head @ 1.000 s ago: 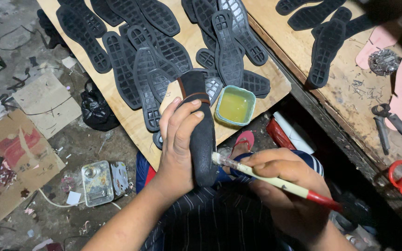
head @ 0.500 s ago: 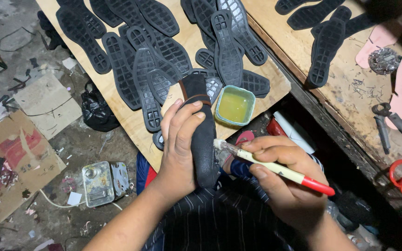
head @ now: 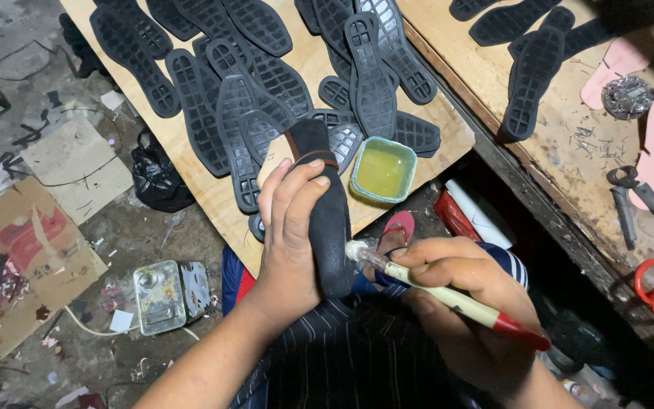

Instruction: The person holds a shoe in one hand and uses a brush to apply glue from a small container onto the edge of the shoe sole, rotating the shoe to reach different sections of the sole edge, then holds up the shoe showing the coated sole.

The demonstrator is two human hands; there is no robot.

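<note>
A black shoe (head: 325,212) is held upright over the lap by the left hand (head: 291,227), fingers wrapped round it, while a brush (head: 433,291) is gripped in the closed right hand (head: 463,303), its tip touching the shoe's lower edge. Gluing seems under way, judging by the yellow glue in the tub (head: 384,170) just beside; many black soles (head: 251,83) lie unattached on the board (head: 206,189)
</note>
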